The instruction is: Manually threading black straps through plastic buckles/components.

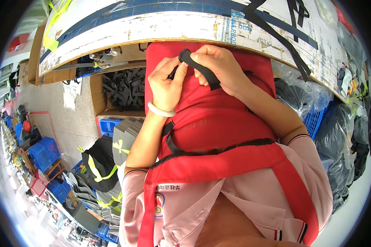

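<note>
A short black webbing strap (207, 74) is held up over the red apron (202, 107) on my lap. Its upper end bends over in a small fold between my two hands. My left hand (165, 84), with a pale bangle on the wrist, pinches the strap at that fold with thumb and fingers. My right hand (220, 68) grips it just beside, thumb on top, and the strap's loose end hangs down past the fingers. A dark piece also shows under my left fingers; I cannot tell whether it belongs to the same strap.
A worktable (193, 26) with a taped white top curves across in front, black straps (276, 35) lying over its right side. Below left stands a cardboard box (95, 94) of dark strap pieces (123, 88). Bundled grey and black pieces (99, 164) lie left; plastic bags (336, 144) and a blue crate (313, 121) right.
</note>
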Tool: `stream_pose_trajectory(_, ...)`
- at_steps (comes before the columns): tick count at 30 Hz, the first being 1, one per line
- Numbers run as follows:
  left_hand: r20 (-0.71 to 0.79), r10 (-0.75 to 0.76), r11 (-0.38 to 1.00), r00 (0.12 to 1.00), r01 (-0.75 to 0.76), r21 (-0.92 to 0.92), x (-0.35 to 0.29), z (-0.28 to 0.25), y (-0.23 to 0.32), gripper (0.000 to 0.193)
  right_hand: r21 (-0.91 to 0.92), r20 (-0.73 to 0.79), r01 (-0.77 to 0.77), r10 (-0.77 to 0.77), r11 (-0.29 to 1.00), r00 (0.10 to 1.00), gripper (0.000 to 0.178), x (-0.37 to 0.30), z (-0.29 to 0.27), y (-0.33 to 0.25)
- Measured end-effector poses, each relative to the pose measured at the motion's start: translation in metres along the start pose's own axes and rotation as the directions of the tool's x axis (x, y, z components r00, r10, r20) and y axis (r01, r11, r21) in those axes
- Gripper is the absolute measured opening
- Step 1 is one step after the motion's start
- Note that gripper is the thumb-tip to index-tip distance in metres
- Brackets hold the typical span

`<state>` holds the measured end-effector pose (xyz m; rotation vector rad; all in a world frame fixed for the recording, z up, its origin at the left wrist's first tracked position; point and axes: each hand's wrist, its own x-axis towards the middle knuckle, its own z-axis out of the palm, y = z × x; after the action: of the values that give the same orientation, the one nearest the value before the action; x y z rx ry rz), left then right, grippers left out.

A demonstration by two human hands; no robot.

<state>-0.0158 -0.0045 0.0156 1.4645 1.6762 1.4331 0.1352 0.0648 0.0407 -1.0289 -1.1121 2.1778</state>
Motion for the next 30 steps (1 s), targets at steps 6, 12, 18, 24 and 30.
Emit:
stream_pose_trajectory(6,0.024,0.124,0.99,0.992,-0.125,0.072,0.0,-0.006,-0.005,0.015,-0.037,0.033,0.01,-0.009,0.999,0.999,0.022,0.003,0.001,0.002)
stream_pose_trajectory(12,0.104,0.137,0.981,0.985,-0.15,0.125,-0.003,-0.009,-0.003,0.016,-0.037,0.061,0.082,-0.079,0.996,0.995,0.025,0.015,-0.011,0.014)
stream_pose_trajectory(18,0.253,-0.461,0.608,0.85,0.511,-0.608,-0.011,-0.01,-0.009,0.018,-0.049,0.161,0.035,-0.026,0.998,0.987,0.023,0.013,-0.021,0.012)
stream_pose_trajectory(24,0.458,-0.548,0.242,0.7,0.657,-0.714,-0.012,-0.007,-0.016,0.02,-0.554,0.207,0.408,-0.354,0.726,0.912,0.016,0.007,-0.014,0.017)
stream_pose_trajectory(30,0.247,-0.546,0.476,0.801,0.539,-0.695,-0.012,-0.005,-0.006,0.02,-0.408,0.132,0.441,-0.427,0.799,0.895,0.013,-0.017,0.006,-0.016)
